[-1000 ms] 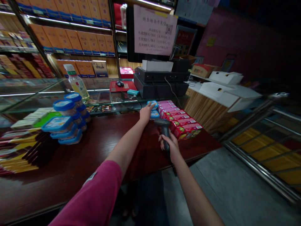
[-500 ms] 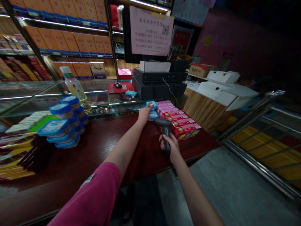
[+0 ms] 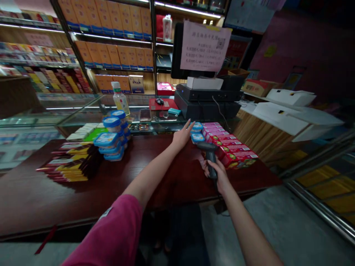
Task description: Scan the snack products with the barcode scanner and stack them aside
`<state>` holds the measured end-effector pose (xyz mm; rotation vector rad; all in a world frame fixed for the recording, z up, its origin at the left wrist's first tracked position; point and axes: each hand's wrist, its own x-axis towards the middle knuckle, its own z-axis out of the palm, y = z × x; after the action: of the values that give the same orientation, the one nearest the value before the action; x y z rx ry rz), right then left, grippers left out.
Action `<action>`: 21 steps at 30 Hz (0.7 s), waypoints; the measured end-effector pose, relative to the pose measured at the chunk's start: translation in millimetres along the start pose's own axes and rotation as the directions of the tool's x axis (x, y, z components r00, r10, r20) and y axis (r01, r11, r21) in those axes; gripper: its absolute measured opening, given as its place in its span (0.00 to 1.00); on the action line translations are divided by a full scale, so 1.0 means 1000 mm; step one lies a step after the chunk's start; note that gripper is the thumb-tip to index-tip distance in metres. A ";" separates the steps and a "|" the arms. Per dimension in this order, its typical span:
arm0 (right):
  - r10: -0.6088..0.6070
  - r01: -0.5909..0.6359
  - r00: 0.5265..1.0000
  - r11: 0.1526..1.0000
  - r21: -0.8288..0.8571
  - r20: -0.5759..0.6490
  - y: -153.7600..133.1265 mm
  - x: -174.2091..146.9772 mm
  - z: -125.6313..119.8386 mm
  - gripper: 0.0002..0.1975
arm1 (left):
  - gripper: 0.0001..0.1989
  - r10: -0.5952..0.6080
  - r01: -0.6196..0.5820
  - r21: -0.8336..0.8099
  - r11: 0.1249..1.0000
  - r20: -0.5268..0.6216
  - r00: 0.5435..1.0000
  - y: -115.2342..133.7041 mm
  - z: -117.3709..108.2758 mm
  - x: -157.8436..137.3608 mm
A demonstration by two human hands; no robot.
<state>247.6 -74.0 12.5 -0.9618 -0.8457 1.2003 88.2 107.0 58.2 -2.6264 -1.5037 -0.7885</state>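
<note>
My left hand, fingers stretched out with nothing visible in them, hovers at the left edge of two blue-lidded plastic tubs. Whether a fingertip touches a tub I cannot tell. In my right hand is a dark barcode scanner, gripped by its handle, with its head raised and pointing left. Rows of pink and red boxes stand right beside the tubs. More blue-lidded tubs are stacked on the left part of the brown counter.
Yellow and dark-red packets lie piled at the left, near a bottle. A monitor bearing a paper sign stands over a black cash drawer at the back. A metal railing runs along the right.
The view has turned left, so everything sits further right. My left hand has drawn back left from the tubs with its fingers extended. The scanner stays in my right hand.
</note>
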 end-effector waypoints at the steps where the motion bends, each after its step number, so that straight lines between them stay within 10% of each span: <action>1: 0.019 -0.020 0.999 0.999 0.025 0.038 0.002 0.000 0.007 0.17 | 0.32 0.017 -0.017 0.000 1.000 -0.050 0.999 -0.010 -0.007 -0.020; 6: 0.108 -0.153 0.965 0.972 0.176 0.239 0.030 0.009 0.083 0.19 | 0.28 0.160 -0.114 0.177 0.978 -0.273 0.949 -0.089 -0.050 -0.155; 11: 0.205 -0.322 0.849 0.932 0.169 0.487 0.066 0.020 0.171 0.17 | 0.25 -0.069 0.212 0.204 0.956 -0.546 0.835 -0.161 -0.099 -0.256; 21: 0.280 -0.406 0.711 0.913 0.050 0.645 0.071 0.027 0.185 0.14 | 0.36 -0.481 0.417 -0.263 0.870 -0.638 0.602 -0.185 -0.114 -0.226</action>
<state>57.3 -13.2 15.6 -0.5600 -1.0708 1.9615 -202.0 -4.6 18.0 -1.6029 -1.8708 -1.6650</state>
